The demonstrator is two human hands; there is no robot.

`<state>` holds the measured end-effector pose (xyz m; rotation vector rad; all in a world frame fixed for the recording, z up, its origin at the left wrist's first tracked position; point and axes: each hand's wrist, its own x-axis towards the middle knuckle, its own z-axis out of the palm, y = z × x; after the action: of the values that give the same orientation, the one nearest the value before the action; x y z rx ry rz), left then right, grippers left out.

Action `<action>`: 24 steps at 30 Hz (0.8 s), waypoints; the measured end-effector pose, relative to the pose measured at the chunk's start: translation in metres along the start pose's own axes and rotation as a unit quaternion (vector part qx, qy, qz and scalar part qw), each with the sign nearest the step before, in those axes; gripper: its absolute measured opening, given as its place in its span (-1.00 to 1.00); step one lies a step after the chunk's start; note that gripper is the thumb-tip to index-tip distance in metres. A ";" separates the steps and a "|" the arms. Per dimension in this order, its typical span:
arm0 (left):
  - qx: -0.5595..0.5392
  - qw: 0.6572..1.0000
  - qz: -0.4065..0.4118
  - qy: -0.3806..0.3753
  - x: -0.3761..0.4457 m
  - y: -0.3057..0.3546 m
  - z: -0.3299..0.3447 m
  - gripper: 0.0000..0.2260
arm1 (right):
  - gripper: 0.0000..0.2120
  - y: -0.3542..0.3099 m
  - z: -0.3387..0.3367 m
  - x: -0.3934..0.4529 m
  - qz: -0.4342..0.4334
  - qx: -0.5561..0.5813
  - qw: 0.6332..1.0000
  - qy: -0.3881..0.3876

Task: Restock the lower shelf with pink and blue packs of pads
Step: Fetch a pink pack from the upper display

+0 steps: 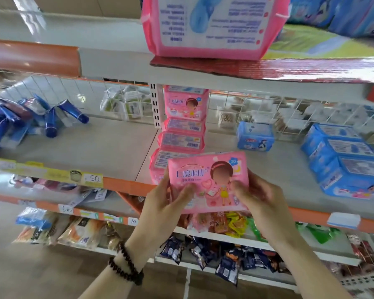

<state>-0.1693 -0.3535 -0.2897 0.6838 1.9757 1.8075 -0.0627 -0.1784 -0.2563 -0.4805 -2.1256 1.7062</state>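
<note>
Soft, light pink plastic pad pack — left hand and right hand pinch its lower edges, just before the pink row; grip sides.

Bare grey shelf board is open left of my row of pink pad packs, up to the heap of blue tubes at far left. On the right there's a gap between that row and the stacked blue pad packs; a lone small blue pack sits at its back. White wire-grid back panel closes the rear, and the shelf board overhead caps the headroom.
</note>
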 end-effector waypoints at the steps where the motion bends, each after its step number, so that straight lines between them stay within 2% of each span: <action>1: 0.002 1.000 0.002 0.002 0.004 0.002 0.001 -0.87 | -0.78 0.001 -0.003 0.006 -0.005 0.003 1.000 -0.006; 6: -0.008 1.000 0.000 0.027 0.024 0.020 0.002 -0.67 | -0.76 0.006 -0.013 0.037 -0.021 0.033 0.998 -0.050; 12: 0.073 0.994 0.040 0.077 0.041 0.020 0.006 -0.73 | -0.67 0.024 -0.021 0.071 -0.021 0.036 0.995 -0.087; 17: 0.069 0.994 0.038 0.079 0.059 0.014 -0.006 -0.72 | -0.75 0.026 -0.018 0.101 -0.029 0.007 0.991 -0.132; 21: 0.064 0.994 0.035 0.077 0.095 0.011 -0.027 -0.68 | -0.91 0.028 -0.002 0.134 -0.037 -0.068 0.994 -0.084; 24: 0.066 0.995 0.031 0.062 0.130 0.009 -0.050 -0.65 | -0.95 0.026 0.012 0.158 -0.027 -0.101 0.992 -0.073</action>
<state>-0.3032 -0.3180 -0.2689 0.6959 2.1935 1.8073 -0.2058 -0.1064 -0.2728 -0.3594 -2.4077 1.5484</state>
